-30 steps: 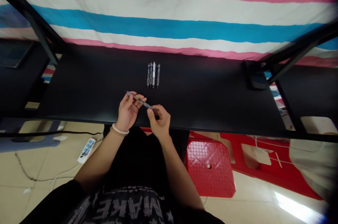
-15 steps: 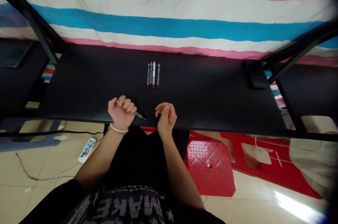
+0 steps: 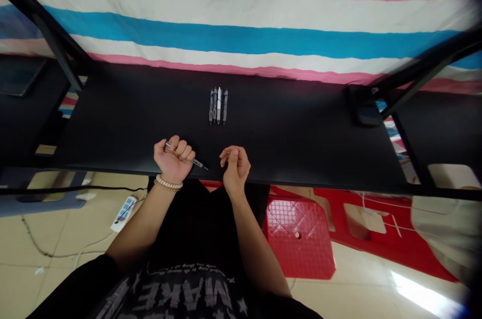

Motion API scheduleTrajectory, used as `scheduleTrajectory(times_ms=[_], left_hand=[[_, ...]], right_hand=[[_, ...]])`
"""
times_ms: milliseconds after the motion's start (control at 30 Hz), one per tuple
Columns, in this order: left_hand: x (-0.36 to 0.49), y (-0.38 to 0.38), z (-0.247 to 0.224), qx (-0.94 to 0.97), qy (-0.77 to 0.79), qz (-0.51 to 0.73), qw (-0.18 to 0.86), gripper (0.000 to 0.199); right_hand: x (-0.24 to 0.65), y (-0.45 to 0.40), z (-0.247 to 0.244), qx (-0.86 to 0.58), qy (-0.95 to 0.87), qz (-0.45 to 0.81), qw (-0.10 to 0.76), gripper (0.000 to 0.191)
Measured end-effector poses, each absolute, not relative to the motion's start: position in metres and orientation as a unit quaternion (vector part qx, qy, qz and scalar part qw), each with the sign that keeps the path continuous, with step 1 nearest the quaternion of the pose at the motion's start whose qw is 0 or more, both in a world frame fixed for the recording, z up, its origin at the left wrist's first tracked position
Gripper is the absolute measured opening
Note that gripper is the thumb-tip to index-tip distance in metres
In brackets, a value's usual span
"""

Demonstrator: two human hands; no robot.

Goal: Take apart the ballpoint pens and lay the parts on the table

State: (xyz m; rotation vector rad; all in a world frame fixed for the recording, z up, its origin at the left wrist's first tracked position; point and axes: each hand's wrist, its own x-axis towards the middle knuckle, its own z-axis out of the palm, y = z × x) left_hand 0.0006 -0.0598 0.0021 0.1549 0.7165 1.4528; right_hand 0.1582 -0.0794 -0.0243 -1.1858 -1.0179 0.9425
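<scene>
My left hand point(image 3: 174, 158) is palm up, its fingers curled around a pen point(image 3: 199, 163). The pen's dark tip and grey grip stick out on the right of the fist, and its other end shows by the thumb. To its right, my right hand point(image 3: 235, 168) is loosely bent above the front edge of the black table point(image 3: 301, 123). Its fingers are a little apart, with nothing visible in them. Farther back, several pens lie side by side: a white pen point(image 3: 219, 106) among grey pens, with one grey pen point(image 3: 225, 107) on the right of the row.
A striped cloth point(image 3: 241, 38) hangs behind the table. Black metal supports point(image 3: 56, 48) rise at both sides. Below the front edge are a red plastic stool point(image 3: 299, 238) and a white power strip point(image 3: 124, 212) with cables on the tiled floor.
My right hand has shifted very slightly left. The left hand, still around the pen, and the row of pens look the same.
</scene>
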Motion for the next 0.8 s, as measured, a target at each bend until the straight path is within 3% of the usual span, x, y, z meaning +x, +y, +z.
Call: scheduleTrajectory(times_ms=[200, 333, 433, 533, 700, 800], left_hand=[[0.006, -0.058, 0.006, 0.092, 0.333, 0.642, 0.685, 0.043], [0.014, -0.055, 0.006, 0.127, 0.343, 0.633, 0.682, 0.019], [0.012, -0.052, 0.000, 0.184, 0.387, 0.623, 0.654, 0.037], [-0.006, -0.044, -0.009, 0.282, 0.448, 0.621, 0.578, 0.049], [-0.058, -0.020, -0.018, 0.480, 0.608, 0.503, 0.384, 0.020], [-0.081, -0.006, -0.015, 0.546, 0.674, 0.432, 0.247, 0.028]], right_hand=[[0.158, -0.079, -0.026, -0.544, -0.455, 0.396, 0.584, 0.033], [0.158, -0.075, -0.026, -0.554, -0.510, 0.334, 0.567, 0.019], [0.157, -0.071, -0.024, -0.554, -0.554, 0.298, 0.546, 0.011], [0.157, -0.069, -0.022, -0.554, -0.584, 0.290, 0.518, 0.008], [0.161, -0.053, -0.021, -0.590, -0.608, 0.274, 0.455, 0.008], [0.166, -0.029, -0.017, -0.601, -0.639, 0.230, 0.423, 0.013]])
